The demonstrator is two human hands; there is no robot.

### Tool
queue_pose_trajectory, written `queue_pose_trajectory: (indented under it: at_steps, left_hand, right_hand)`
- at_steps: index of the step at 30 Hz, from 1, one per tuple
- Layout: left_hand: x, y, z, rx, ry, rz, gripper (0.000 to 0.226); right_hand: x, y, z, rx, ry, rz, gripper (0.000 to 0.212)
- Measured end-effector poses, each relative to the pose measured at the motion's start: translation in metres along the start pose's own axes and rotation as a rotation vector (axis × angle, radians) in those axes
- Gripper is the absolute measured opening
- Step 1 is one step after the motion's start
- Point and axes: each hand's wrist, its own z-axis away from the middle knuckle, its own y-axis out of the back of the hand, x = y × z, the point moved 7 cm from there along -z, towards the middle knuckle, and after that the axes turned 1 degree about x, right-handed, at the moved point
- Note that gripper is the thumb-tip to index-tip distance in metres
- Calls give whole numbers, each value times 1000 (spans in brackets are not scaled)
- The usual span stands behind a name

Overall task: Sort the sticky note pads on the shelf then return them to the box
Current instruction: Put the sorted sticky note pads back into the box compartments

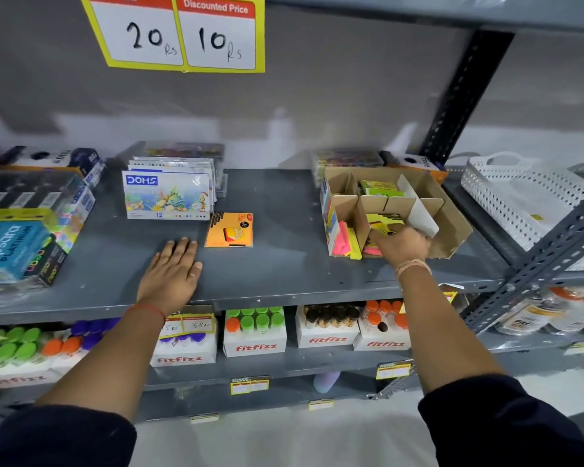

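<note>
Head view: right hand (402, 242) gripped a yellow pad (386, 223) in the box (452, 227); left hand (172, 271) lay flat, fingers open. Loose dividers (418, 210) might snag the pad and buckle.

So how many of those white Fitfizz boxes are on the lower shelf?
4 clearly labelled: one under the left hand, one with green caps, one with dark caps, one with orange caps. A blurry fifth may sit far left.

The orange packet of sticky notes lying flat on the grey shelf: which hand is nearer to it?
Left. The left hand rests flat on the shelf just beside the orange packet; the right hand is far off, in the cardboard box.
</note>
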Motion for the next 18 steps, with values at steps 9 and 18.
queue_pose_trajectory:
  at_steps: [9, 18]
  left_hand:
    - [19, -2, 2, -25, 48, 63, 54]
    - [28, -8, 3, 20, 34, 46, 57]
  right_hand:
    - [-110, 46, 56, 465, 660, -45, 27]
    - [-170, -135, 98, -682, 938, 379, 71]
